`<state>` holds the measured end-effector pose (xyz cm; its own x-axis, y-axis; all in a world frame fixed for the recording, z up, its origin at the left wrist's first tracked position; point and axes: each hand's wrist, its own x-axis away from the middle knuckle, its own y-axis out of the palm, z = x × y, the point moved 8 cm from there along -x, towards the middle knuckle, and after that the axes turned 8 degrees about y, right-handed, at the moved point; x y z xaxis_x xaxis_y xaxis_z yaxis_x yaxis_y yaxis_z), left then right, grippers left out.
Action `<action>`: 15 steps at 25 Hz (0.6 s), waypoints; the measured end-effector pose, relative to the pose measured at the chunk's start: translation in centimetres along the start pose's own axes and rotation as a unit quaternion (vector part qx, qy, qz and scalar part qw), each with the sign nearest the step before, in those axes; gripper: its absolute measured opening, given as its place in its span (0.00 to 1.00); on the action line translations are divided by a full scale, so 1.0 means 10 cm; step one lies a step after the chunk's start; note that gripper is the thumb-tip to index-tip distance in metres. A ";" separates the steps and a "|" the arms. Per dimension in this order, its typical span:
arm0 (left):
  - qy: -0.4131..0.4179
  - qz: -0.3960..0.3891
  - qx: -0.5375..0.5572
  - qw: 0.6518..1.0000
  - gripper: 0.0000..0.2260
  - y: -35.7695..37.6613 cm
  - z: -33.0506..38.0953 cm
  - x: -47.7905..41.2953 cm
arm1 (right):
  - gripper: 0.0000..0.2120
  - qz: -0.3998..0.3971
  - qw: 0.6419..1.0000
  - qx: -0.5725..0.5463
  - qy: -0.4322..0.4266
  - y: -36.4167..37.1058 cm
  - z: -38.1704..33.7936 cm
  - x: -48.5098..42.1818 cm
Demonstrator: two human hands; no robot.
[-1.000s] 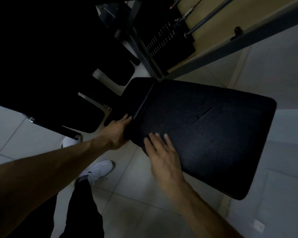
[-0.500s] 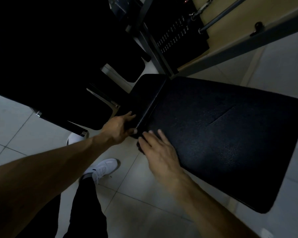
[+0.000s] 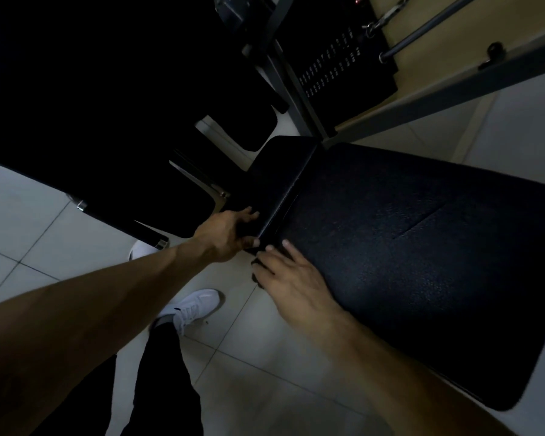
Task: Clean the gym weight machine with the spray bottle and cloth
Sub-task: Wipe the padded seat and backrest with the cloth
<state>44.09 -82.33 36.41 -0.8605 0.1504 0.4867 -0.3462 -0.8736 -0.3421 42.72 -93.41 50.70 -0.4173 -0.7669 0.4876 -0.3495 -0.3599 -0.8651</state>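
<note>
Left hand [image 3: 224, 234] gripped the near corner of the small pad [image 3: 274, 177], thumb and fingers curled round its edge. Right hand [image 3: 293, 284] lay flat with straight fingers on the adjoining corner of the large pad [image 3: 422, 262], just beside the left hand. A dark lump under its thumb could not be identified. The weight stack [image 3: 337, 67] stood well beyond both hands. Count: two pads, one weight stack, two hands.

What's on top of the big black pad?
Only the right hand rests on the big pad, at its near corner; anything under the palm is hidden. The left hand grips the small pad.
</note>
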 end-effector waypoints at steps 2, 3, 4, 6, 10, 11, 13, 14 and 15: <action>0.000 -0.001 0.003 1.000 0.32 -0.01 0.00 -0.01 | 0.24 0.001 1.000 0.025 0.007 -0.17 0.25 -0.20; -0.002 -0.003 0.004 1.000 0.32 -0.01 -0.01 -0.01 | 0.25 -0.004 0.998 0.037 0.059 -0.24 0.52 -0.35; -0.005 -0.007 0.005 1.000 0.32 -0.01 -0.01 -0.01 | 0.28 0.021 0.991 0.044 0.123 -0.35 0.79 -0.49; -0.007 -0.013 -0.002 1.000 0.32 0.00 -0.01 -0.01 | 0.29 0.045 0.976 0.038 0.210 -0.53 1.07 -0.67; 0.003 -0.020 -0.007 1.000 0.30 0.00 0.00 -0.01 | 0.21 -0.085 0.996 -0.021 0.030 -0.10 0.25 -0.41; 0.006 -0.028 -0.005 1.000 0.30 0.00 0.01 -0.01 | 0.20 -0.102 0.994 -0.037 -0.021 -0.05 0.06 -0.27; 0.012 -0.042 -0.005 0.999 0.28 -0.02 0.02 0.00 | 0.19 -0.104 0.993 -0.027 -0.043 -0.07 0.14 -0.32; 0.014 -0.047 -0.007 0.999 0.27 -0.04 0.03 0.00 | 0.22 -0.080 0.997 -0.010 -0.006 -0.11 0.33 -0.46; 0.012 -0.053 -0.006 0.999 0.28 -0.06 0.05 0.00 | 0.26 -0.054 0.997 -0.002 0.055 -0.16 0.57 -0.60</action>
<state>44.48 -81.98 37.02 -0.8279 0.2530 0.5006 -0.4401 -0.8463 -0.3000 50.59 -91.26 48.50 -0.4669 -0.6606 0.5880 -0.3999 -0.4353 -0.8066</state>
